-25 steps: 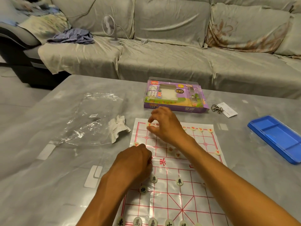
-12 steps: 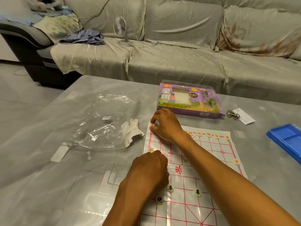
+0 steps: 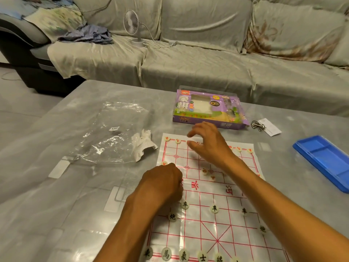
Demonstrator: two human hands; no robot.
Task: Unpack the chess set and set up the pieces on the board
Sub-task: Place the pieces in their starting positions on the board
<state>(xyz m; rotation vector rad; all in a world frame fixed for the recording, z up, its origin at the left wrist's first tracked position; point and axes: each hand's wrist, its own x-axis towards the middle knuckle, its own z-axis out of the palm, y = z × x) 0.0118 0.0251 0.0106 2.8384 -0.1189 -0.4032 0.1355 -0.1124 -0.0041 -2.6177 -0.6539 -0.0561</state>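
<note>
- White paper chess board with red grid lines [image 3: 217, 220] lies flat on grey marbled table [image 3: 56, 205], near edge running out of frame.
- Right hand [image 3: 209, 143] hovers over far rows of board, fingers loosely spread and bent, thumb apart from forefinger; no piece visible between them.
- Left hand [image 3: 163, 183] rests knuckles-up on left side of board at the middle band; fingers curled under. Cannot tell whether it holds anything.
- Small round pale pieces with red characters [image 3: 167, 138] sit along far edge; two more lie loose near centre, just past the right wrist.
- Round pale pieces with black characters [image 3: 214, 208] stand on near half: a row at bottom edge, others two or three lines up.
- Purple cardboard chess box with clear window [image 3: 207, 108] sits just beyond board's far edge, lying flat.
- Crumpled clear plastic bag [image 3: 113, 137] left of board; crumpled white paper scrap [image 3: 142, 143] between bag and board.
- Blue plastic tray [image 3: 324, 159] at right, well apart from board.
- Metal wire ring puzzle on white card [image 3: 257, 125] right of box.
- Grey-covered sofa [image 3: 188, 59] behind table, small white desk fan [image 3: 132, 23] and striped blue cloth [image 3: 86, 34] on its seat.
</note>
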